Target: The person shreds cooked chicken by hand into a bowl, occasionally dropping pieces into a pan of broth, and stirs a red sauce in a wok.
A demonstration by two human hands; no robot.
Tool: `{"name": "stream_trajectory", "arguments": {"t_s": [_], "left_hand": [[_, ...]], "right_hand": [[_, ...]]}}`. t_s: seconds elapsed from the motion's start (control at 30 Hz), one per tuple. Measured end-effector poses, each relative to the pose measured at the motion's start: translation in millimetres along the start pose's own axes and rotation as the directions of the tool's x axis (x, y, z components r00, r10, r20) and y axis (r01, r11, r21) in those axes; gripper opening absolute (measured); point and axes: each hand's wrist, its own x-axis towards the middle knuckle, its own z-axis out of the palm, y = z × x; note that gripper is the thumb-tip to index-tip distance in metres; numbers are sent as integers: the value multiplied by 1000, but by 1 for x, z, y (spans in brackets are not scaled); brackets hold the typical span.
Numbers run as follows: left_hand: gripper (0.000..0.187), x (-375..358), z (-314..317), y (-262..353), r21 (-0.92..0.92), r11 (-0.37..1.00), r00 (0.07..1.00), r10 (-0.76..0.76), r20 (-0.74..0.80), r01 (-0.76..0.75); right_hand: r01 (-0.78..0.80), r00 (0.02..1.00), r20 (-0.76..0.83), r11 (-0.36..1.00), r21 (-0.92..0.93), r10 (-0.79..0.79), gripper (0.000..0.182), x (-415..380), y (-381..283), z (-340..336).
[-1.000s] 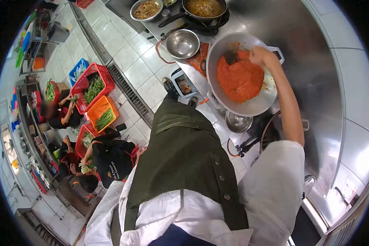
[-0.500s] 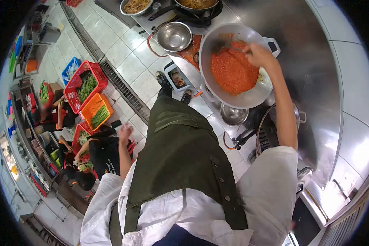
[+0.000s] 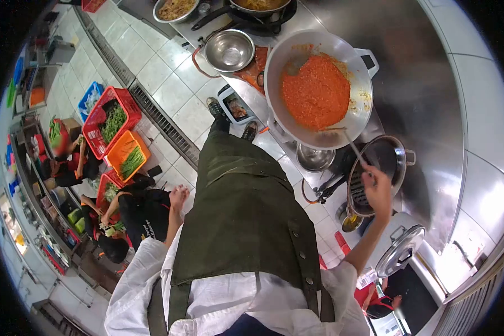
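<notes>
Having swung off the wide pan (image 3: 339,43), the right hand (image 3: 378,193) grips a long utensil (image 3: 354,148), its tip at the red sauce's (image 3: 315,92) edge inside; a steel pot (image 3: 399,173) stands below that hand. Left hand (image 3: 178,197): fingers loosely parted. White lettering (image 3: 151,228) on a co-worker's shirt (image 3: 154,207) seems too blurred to read; an orange crate (image 3: 116,158) holds greens (image 3: 131,162).

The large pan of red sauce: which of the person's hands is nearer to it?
The right hand: outside the large pan but gripping a utensil that reaches into it. The left hand is farther off, out at the person's left side.
</notes>
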Motion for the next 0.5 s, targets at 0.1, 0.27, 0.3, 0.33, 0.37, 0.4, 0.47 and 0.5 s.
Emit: {"name": "stream_trajectory", "arguments": {"t_s": [0.1,0.27,0.3,0.33,0.37,0.4,0.47,0.5], "left_hand": [[28,-4,-5,-11,80,997,999,13,-47,-9],[21,-24,20,38,255,967,998,38,-53,-24],[20,-26,21,53,257,965,998,51,38,-59],[21,-25,28,63,235,969,997,82,3,-81],[22,-23,35,75,217,971,993,110,-35,-100],[23,-20,41,85,200,973,988,136,-73,-119],[24,-12,45,102,200,955,975,219,18,-218],[24,-10,47,107,195,945,965,256,61,-264]], "right_hand": [[53,979,-199,995,88,-34,26,12,16,66],[-62,943,-333,994,-86,30,44,77,-48,126],[-95,948,-313,990,-107,57,46,90,-58,128],[-50,946,-323,992,-115,10,45,109,-57,137],[-7,943,-330,992,-123,-34,44,126,-52,153],[34,939,-336,991,-131,-76,43,133,-48,164],[219,893,-384,972,-81,-233,42,132,-48,170],[309,860,-408,949,-62,-307,41,129,-47,171]]}}
